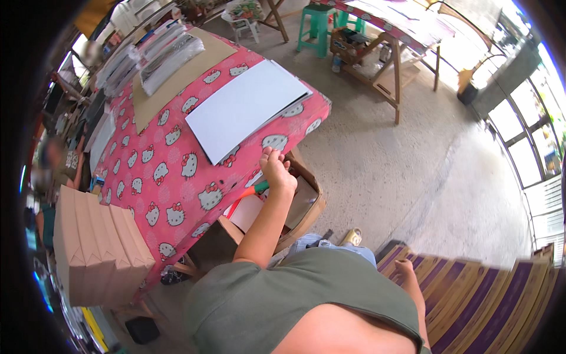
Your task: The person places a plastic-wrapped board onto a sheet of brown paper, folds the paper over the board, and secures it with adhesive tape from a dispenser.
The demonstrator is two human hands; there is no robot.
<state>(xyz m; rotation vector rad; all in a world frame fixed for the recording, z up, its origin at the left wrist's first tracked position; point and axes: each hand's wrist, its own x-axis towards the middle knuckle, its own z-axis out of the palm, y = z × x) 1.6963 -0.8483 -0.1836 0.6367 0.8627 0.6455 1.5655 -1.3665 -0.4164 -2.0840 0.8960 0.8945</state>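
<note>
White sheets, one stack, sheets uncountable: on the right of the pink patterned tablecloth, toward the far edge, edges slightly out of line.

Progress, by judgement: sheets already gathered into a pile; neither hand appears engaged with it; the amount left cannot be told.

Left hand, one: at the table's right edge, near the cardboard box; fingers loosely curled, partly spread, nothing seen in them; contact with the cloth uncertain.

Right hand, one: near right, beside the purple-and-tan striped cartons; fingers appear bent, blurred; grip cannot be told.

Brown paper packs, at least four: stacked, near left.

Clear-wrapped packs, several, not countable: far left, on one brown board.

Green stools, two: far, beside a second table.

Cardboard box, one: just beside the tablecloth's right edge.
</note>
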